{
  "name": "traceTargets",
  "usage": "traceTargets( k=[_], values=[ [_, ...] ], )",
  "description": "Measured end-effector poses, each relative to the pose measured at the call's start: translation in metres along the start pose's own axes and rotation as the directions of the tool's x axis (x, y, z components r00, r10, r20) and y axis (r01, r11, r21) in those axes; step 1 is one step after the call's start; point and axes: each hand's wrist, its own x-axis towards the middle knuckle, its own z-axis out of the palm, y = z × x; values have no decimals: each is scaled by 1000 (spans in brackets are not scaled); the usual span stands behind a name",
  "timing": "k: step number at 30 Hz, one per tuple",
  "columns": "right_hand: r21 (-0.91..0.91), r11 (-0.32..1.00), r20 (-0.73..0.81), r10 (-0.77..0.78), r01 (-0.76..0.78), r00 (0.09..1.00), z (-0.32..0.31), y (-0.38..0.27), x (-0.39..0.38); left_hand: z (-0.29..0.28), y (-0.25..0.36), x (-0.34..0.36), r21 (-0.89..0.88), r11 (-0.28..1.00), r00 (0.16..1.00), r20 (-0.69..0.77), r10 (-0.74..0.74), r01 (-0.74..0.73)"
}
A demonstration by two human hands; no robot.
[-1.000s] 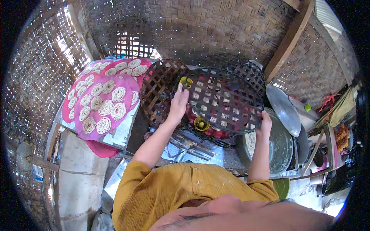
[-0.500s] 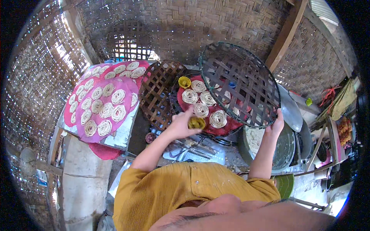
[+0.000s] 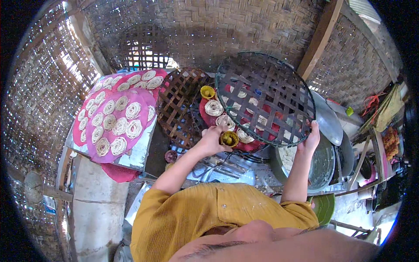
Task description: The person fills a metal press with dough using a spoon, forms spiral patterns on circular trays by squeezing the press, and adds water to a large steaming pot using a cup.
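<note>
My left hand [image 3: 211,140] is closed around a small yellow cup [image 3: 229,139] at the near edge of a red round sheet [image 3: 204,106]. Coiled white noodle rounds [image 3: 213,108] lie on that sheet. My right hand [image 3: 311,139] grips the near right rim of a round, dark woven bamboo tray [image 3: 266,94]. Raised over the sheet, the tray hides much of its right part, and some coils show through its gaps. A second yellow cup [image 3: 207,92] sits at the sheet's far left edge.
To the left, pink sheets [image 3: 98,135] with several coils cover a table [image 3: 135,160]. A brown lattice tray [image 3: 179,109] leans beside it. At the right stand a big basin [image 3: 321,174] with white paste and a metal lid [image 3: 327,118]. Woven walls [image 3: 244,30] enclose the back.
The woven tray has shifted slightly left and lower, covering more of the coils. My left hand has moved a little right, with the yellow cup turned more upright.
</note>
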Motion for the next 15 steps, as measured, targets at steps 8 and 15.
traceTargets(
  k=[8,15],
  values=[
    [-75,995,41,72,-68,997,5,39,-28,-29,-25,1,-935,320,937,-241,-252,-154],
    [-419,905,187,12,69,982,-8,87,-29,-22,-62,12,-630,776,871,-361,-333,36]
  ],
)
